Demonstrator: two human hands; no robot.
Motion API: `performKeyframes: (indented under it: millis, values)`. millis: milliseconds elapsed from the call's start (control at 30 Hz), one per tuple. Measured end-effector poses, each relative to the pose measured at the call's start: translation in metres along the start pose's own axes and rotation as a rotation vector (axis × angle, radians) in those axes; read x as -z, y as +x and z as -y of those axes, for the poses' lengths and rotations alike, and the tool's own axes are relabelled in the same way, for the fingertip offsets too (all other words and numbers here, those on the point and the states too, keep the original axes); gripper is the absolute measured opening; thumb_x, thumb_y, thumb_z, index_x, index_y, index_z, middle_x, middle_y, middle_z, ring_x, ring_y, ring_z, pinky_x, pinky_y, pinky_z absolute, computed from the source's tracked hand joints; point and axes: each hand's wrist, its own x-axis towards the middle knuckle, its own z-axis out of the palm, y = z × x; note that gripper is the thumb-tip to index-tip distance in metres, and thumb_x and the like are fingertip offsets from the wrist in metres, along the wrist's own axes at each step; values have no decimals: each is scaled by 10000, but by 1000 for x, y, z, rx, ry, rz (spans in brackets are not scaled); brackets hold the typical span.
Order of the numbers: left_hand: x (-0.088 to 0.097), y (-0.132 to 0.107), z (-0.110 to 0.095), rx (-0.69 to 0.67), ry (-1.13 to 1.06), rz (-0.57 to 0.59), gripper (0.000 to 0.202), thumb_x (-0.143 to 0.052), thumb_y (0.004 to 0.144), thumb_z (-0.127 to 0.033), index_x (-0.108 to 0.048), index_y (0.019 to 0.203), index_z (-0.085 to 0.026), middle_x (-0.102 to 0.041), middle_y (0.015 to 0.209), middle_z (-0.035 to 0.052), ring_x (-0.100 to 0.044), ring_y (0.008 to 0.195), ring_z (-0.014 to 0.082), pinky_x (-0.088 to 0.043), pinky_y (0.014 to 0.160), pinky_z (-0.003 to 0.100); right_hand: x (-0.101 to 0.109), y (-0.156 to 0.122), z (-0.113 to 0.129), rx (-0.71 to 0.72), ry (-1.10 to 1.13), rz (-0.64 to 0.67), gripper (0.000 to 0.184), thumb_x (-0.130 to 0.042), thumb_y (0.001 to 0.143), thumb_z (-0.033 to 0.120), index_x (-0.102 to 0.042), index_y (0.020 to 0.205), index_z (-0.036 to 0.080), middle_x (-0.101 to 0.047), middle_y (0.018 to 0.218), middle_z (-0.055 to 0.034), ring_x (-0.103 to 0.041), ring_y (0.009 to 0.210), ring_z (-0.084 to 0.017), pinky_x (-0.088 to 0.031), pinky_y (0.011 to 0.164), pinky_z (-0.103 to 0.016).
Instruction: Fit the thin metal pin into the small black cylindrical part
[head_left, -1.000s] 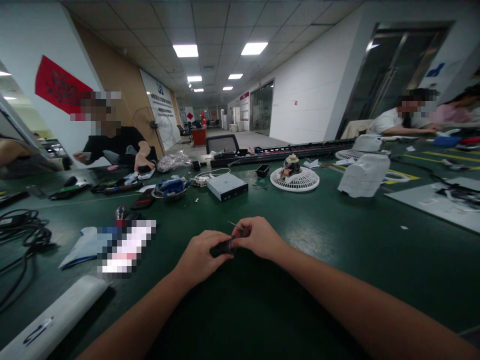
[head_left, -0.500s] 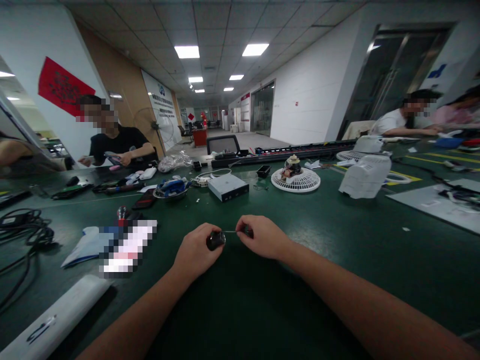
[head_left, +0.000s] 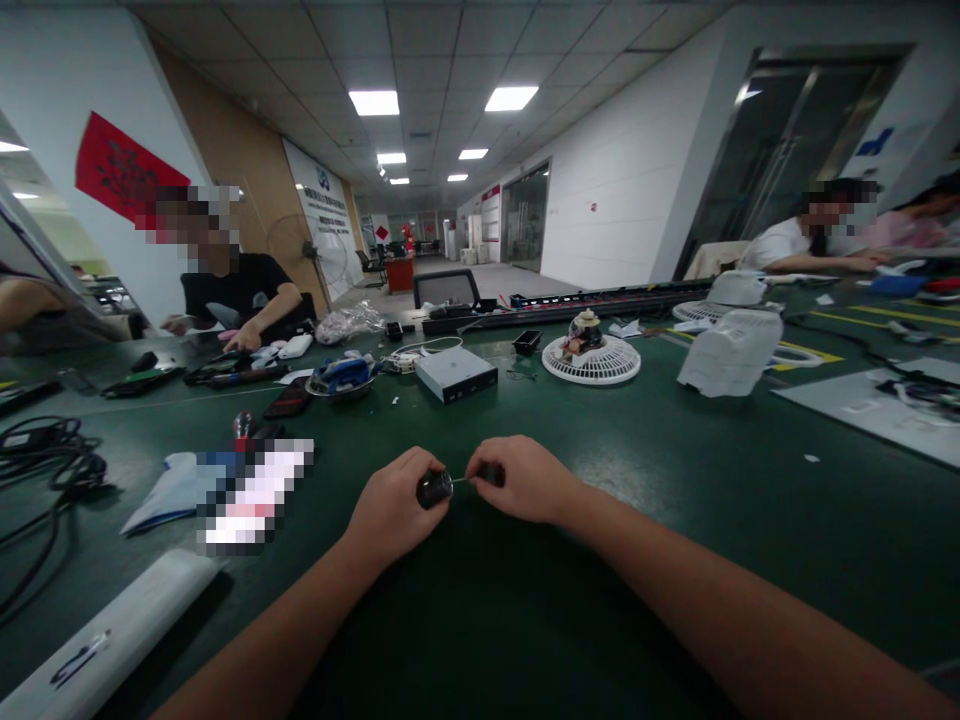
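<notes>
Over a green tabletop [head_left: 480, 620], in the head view, the left hand [head_left: 394, 505] grips a dark cylinder [head_left: 435, 489] while the right hand [head_left: 521, 482] pinches a thin rod [head_left: 460, 480] at its end. Work appears under way; whether the tip has entered cannot be told.

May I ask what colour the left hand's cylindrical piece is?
The cylindrical piece looks black, as the head view shows.

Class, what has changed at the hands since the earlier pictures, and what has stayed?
The right hand, at first against the end of the dark cylinder, has drawn away to the right; its thin rod now points left at that end. The left hand still grips the cylinder. The grey box and white fan grille stayed put.
</notes>
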Motion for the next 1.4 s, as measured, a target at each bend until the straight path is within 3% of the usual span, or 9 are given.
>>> performKeyframes:
  millis: [133,267,600,967,1100,1233,1400]
  values:
    - [1,0,0,-41,5,2,169,-643,758,-195,-603,921,-213,-628,902,23,-610,821,189,-484,710,291,1,1,-1,-35,-25,-24,122,-611,792,205,-717,851,196,-687,817,-17,-593,689,-136,-425,653,-257]
    - [0,-1,3,-56,-5,7,171,-648,761,-194,-597,924,-210,-625,907,23,-606,830,186,-481,724,294,1,1,-2,-35,104,57,141,-611,779,187,-734,847,205,-693,794,-3,-605,689,-126,-434,632,-232]
    - [-2,0,3,-45,-19,9,183,-666,765,-201,-599,935,-207,-627,923,13,-603,834,181,-471,725,295,-5,2,-6,-105,231,44,150,-620,774,205,-750,846,198,-706,765,-1,-614,666,-122,-449,617,-224]
    - [-2,-1,5,-120,45,19,190,-643,782,-154,-615,961,-212,-636,960,22,-607,875,184,-492,782,305,1,-1,3,-129,-5,-15,148,-611,772,241,-751,820,228,-712,791,-10,-617,689,-153,-429,623,-258]
    - [-3,-1,6,-168,53,55,224,-655,764,-127,-618,968,-212,-642,973,28,-607,905,193,-495,802,312,1,0,6,-56,15,64,157,-603,762,224,-747,825,232,-709,792,-5,-620,698,-149,-427,627,-247]
    - [-3,0,5,-159,51,39,239,-641,778,-121,-617,997,-215,-641,997,27,-605,915,187,-492,817,313,-2,1,8,-160,-45,30,155,-588,778,261,-731,835,242,-713,816,-11,-628,727,-169,-421,632,-266]
    - [-2,1,2,-70,80,49,214,-658,768,-141,-620,961,-223,-638,963,3,-614,885,184,-494,767,302,-3,1,9,-239,-128,84,129,-586,764,288,-696,816,246,-694,750,-7,-605,650,-167,-362,553,-268]
